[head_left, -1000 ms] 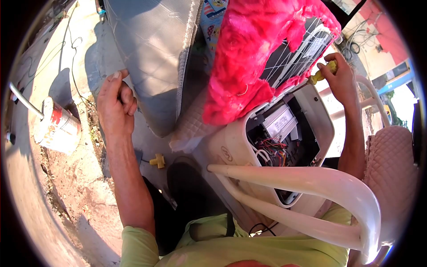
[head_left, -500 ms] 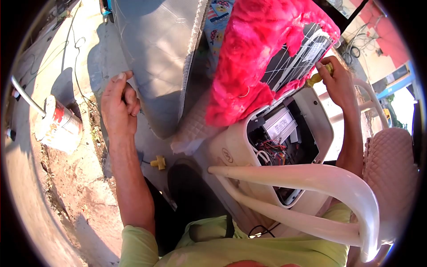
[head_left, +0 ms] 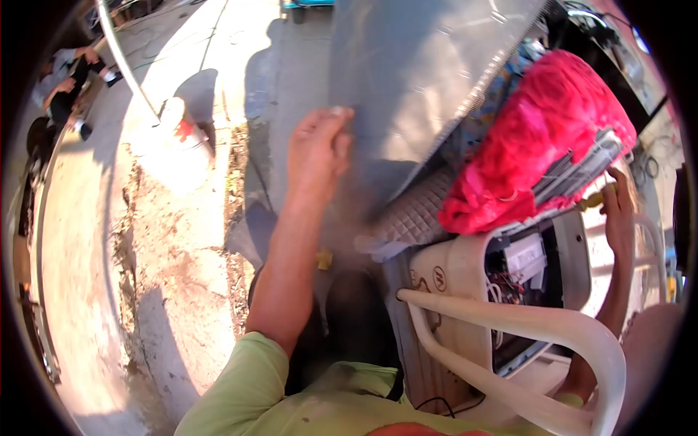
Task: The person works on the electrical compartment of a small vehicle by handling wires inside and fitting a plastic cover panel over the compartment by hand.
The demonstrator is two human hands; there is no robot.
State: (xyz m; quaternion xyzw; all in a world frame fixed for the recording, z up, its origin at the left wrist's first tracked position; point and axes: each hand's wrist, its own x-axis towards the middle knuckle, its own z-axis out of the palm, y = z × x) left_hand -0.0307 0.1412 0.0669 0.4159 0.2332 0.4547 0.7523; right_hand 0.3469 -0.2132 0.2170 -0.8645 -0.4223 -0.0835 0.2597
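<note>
My left hand is raised beside the left edge of a grey quilted panel. Its fingers are curled in with the thumb against them, and whether something small is between them is hidden. At the far right, my right hand is closed around a screwdriver with a yellow handle, near the lower edge of a tilted-up seat covered in red plush. Below the seat, an open compartment in a cream body shows a silver finned box and several wires.
A cream tubular armrest crosses in front of the compartment. A yellow fitting lies on the floor by my legs. On the left stand a white bucket with a pole and, farther off, a seated person.
My view has swung left, so the seat and compartment appear farther right and a seated person has come into view. My left hand is still curled; my right hand still holds the screwdriver.
</note>
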